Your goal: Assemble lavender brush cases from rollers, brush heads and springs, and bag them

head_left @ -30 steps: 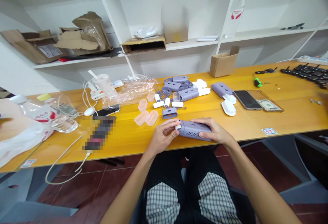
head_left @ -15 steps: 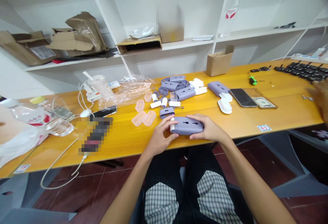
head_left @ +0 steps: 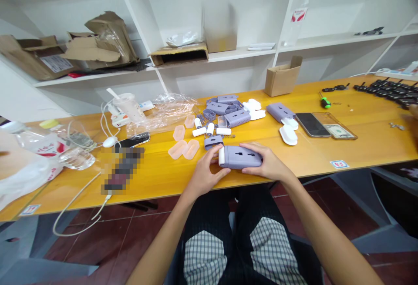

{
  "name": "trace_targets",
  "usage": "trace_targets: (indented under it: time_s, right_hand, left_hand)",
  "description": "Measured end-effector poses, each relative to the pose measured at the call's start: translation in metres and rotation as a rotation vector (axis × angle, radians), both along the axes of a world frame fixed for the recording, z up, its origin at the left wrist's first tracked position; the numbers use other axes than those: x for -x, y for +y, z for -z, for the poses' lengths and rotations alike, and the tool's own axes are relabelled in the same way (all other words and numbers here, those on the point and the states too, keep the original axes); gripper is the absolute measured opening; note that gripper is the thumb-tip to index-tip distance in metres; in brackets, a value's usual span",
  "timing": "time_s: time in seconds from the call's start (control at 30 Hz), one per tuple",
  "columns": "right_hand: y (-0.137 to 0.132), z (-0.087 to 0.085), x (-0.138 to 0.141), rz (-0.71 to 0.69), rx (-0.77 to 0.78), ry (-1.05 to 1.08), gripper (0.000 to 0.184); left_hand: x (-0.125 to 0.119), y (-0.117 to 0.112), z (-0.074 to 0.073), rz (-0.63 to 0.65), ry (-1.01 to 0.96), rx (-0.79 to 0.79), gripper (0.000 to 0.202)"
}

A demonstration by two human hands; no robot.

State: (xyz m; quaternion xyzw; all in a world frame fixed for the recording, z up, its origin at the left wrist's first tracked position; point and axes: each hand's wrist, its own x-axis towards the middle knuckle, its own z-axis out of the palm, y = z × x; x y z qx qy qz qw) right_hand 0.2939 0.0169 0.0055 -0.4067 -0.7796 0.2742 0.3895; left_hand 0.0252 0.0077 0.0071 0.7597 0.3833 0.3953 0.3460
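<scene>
A purple plastic case (head_left: pixel 243 157) with two dark slots on its face lies sideways between my hands, over the table's front edge. A white roller shows at its left end. My left hand (head_left: pixel 209 168) grips that left end, thumb below and fingers above. Around the right end, my right hand (head_left: pixel 266 162) is closed, thumb on the near side. Just behind the case sits a short purple end piece (head_left: pixel 213 142). Farther back are white rollers (head_left: pixel 224 131), small springs, pinkish clear caps (head_left: pixel 191 149) and a pile of purple cases (head_left: pixel 237 118).
White caps (head_left: pixel 288 135), another purple case (head_left: pixel 280 112) and a phone (head_left: pixel 312 125) lie to the right. A small cardboard box (head_left: pixel 282 77) stands against the shelf. Leftward are a drink cup (head_left: pixel 129 106), clear plastic wrap (head_left: pixel 163 113) and a white cable (head_left: pixel 70 234) hanging over the edge.
The view has shifted slightly. My left fingers have moved a little off the case's front, so more of the white roller end shows. Both hands still hold the case.
</scene>
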Motion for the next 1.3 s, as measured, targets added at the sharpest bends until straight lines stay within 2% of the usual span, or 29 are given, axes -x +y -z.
trace_targets:
  time_s: [0.2,0.23,0.3,0.33,0.4,0.43,0.53,0.7,0.77,0.87,0.97,1.07,1.13,1.23,1.3]
  right_hand:
    - [0.0,0.0,0.0,-0.007,0.018,0.065,0.076]
    - [0.0,0.0,-0.001,-0.002,0.024,0.066,0.076]
    - [0.0,0.001,-0.002,0.019,0.042,0.081,0.076]
    - [0.0,0.001,-0.002,0.029,0.053,0.093,0.076]
    - [-0.001,0.001,-0.003,0.033,0.068,0.112,0.077]
    - [-0.001,0.001,-0.003,0.024,0.07,0.111,0.077]
    - [-0.001,0.0,-0.002,-0.005,0.059,0.069,0.075]
    - [0.0,-0.002,-0.001,-0.017,0.037,0.033,0.074]
    - [0.0,-0.003,-0.001,-0.026,0.024,0.037,0.074]
    - [0.0,-0.004,-0.001,-0.032,0.001,0.037,0.071]
    - [-0.001,-0.005,0.0,-0.03,-0.01,0.023,0.068]
    - [0.0,-0.004,0.0,-0.033,-0.018,0.021,0.067]
    - [0.0,-0.003,0.0,-0.031,-0.026,0.024,0.066]
    - [0.001,-0.002,0.0,-0.026,-0.037,0.027,0.065]
    - [0.001,-0.002,0.0,-0.025,-0.039,0.024,0.065]
  left_hand:
    - [0.001,-0.004,-0.005,-0.064,0.119,-0.165,0.066]
    - [0.001,-0.003,-0.005,-0.098,0.137,-0.183,0.058]
    - [0.003,-0.002,-0.006,-0.192,0.182,-0.185,0.022]
    - [0.003,-0.001,-0.006,-0.229,0.207,-0.158,0.012]
    - [0.005,0.002,-0.005,-0.263,0.252,-0.075,0.041]
    - [0.005,0.004,-0.004,-0.259,0.268,-0.039,0.048]
    - [0.006,0.006,-0.004,-0.246,0.279,-0.005,0.045]
    - [0.01,0.008,-0.007,-0.232,0.228,-0.019,0.015]
    - [0.016,0.011,-0.007,-0.199,0.186,-0.028,0.011]
    - [0.025,0.015,-0.004,-0.166,0.089,-0.006,0.016]
    - [0.03,0.017,0.001,-0.116,0.012,0.001,0.039]
    - [0.028,0.013,0.0,-0.052,0.104,-0.061,0.069]
    - [0.025,0.009,-0.002,-0.018,0.184,-0.099,0.078]
    - [0.022,0.007,-0.005,-0.014,0.236,-0.127,0.081]
    - [0.022,0.008,-0.004,-0.056,0.264,-0.127,0.068]
